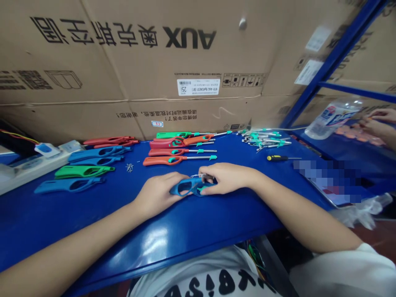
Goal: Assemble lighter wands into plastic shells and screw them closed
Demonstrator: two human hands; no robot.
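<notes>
– What is seen over the glossy blue table (154,235)?
– By the bare left hand (162,189), a blue plastic casing with an oval opening (195,189) is gripped, between the two hands.
– And by the bare right hand (229,177)?
– A small dark, silvery-tipped piece (209,177) is pinched at the casing's right end.
– Anything smaller?
– Tiny silvery screw-like pieces (129,167) are clustered farther back, to the left.

Blue casing (194,187) partly hidden by left hand (161,189) and right hand (228,177)
</notes>
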